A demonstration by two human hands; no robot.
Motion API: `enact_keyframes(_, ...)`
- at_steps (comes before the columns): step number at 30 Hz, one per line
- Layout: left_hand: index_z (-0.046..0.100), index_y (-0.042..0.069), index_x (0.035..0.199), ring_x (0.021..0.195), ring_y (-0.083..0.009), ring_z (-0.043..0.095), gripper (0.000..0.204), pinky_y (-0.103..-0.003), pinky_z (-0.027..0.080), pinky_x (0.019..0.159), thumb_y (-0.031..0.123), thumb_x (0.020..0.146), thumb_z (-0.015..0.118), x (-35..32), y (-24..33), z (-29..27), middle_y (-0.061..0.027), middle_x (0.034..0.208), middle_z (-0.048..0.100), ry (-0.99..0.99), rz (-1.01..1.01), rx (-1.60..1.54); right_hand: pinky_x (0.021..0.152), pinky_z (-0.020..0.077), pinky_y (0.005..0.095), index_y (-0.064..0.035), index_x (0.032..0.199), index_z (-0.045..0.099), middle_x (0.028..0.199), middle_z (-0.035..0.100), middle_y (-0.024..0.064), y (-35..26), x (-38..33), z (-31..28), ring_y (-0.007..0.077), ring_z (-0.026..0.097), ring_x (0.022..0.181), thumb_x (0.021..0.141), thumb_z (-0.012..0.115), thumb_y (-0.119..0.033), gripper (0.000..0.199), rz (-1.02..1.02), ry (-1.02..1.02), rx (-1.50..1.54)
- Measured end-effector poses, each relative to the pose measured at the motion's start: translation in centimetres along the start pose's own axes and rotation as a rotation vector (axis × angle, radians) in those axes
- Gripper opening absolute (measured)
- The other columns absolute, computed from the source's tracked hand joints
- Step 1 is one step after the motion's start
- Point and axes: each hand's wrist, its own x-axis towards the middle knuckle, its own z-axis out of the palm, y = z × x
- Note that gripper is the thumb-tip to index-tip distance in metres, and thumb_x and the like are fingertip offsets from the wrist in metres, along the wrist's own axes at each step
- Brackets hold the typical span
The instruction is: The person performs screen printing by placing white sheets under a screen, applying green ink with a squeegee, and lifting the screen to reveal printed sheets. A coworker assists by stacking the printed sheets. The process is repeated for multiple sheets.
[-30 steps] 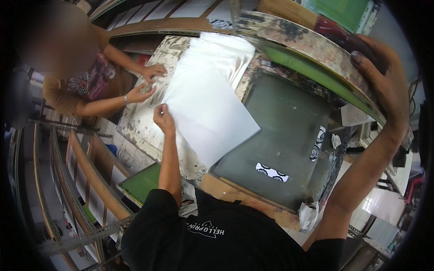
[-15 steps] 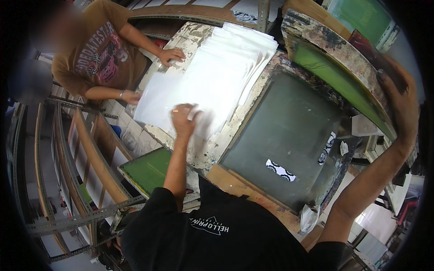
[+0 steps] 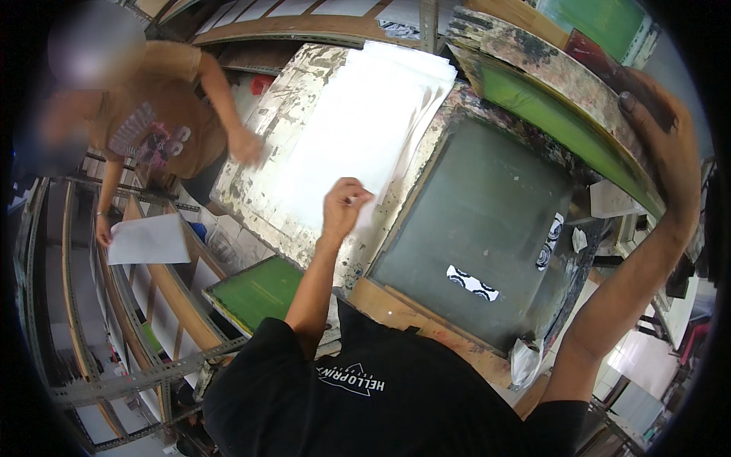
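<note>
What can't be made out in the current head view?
All in the head view:
Left hand: whether it pinches a sheet, blurred against the white paper stack.
Right hand: what its fingers close on, obscured by the hand itself and shadow.
Co-worker's hand nearest the worktable: finger detail, blurred by motion.
Upper green printing screen: upper part, cut off by the top edge.

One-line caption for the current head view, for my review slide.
Left hand at the paper stack, right hand on the raised frame, while a co-worker holds one sheet.

Paper sheets (image 3: 358,122) look smooth, the frame (image 3: 533,57) and table (image 3: 293,91) rough, the shirt (image 3: 365,419) matt cloth.
</note>
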Motion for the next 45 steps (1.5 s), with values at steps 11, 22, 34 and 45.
enact_keyframes(11, 0.052, 0.022, 0.151, 0.154, -0.0485, 0.015, 0.063, -0.07, 0.012, 0.121, 0.049, 0.095, 0.063, -3.3, 2.0, 17.9, -0.0092, 0.168, 0.027, -0.597, 0.504, 0.551, 0.093, 0.0513, 0.0332, -0.0053, 0.127, 0.071, 0.112, 0.073, 0.0151, -0.8, -0.2, -0.9, 0.0209, 0.07, 0.1, 0.089, 0.076, -0.034, 0.048, -0.067, -0.001, -0.204)
enact_keyframes(22, 0.051, 0.021, 0.151, 0.156, -0.0442, 0.01, 0.067, -0.068, 0.005, 0.124, 0.049, 0.092, 0.067, -5.8, 8.0, 29.6, -0.0087, 0.169, 0.026, -0.892, 0.759, 0.448, 0.07, 0.0538, 0.0354, 0.0, 0.102, 0.079, 0.084, 0.077, 0.0146, -4.7, -1.1, 0.8, 0.0245, 0.069, 0.072, 0.083, 0.077, -0.052, 0.055, -0.191, 0.205, -0.523)
enact_keyframes(34, 0.05, 0.023, 0.152, 0.157, -0.041, 0.009, 0.067, -0.066, 0.004, 0.125, 0.046, 0.092, 0.068, -8.0, 8.3, 28.7, -0.0063, 0.17, 0.024, -0.962, 0.779, 0.473, 0.07, 0.0549, 0.0364, 0.0009, 0.1, 0.079, 0.083, 0.076, 0.0154, -5.9, -1.1, -0.3, 0.0254, 0.071, 0.072, 0.083, 0.08, -0.047, 0.051, -0.039, 0.052, -0.367)
enact_keyframes(45, 0.051, 0.021, 0.151, 0.157, -0.0419, 0.011, 0.066, -0.068, 0.004, 0.124, 0.048, 0.093, 0.066, -8.8, 8.6, 28.0, -0.0082, 0.168, 0.026, -0.952, 0.799, 0.428, 0.074, 0.0555, 0.0366, 0.0021, 0.103, 0.078, 0.089, 0.076, 0.0176, -5.0, -1.8, 0.8, 0.0278, 0.071, 0.079, 0.082, 0.081, -0.049, 0.055, -0.13, 0.212, -0.456)
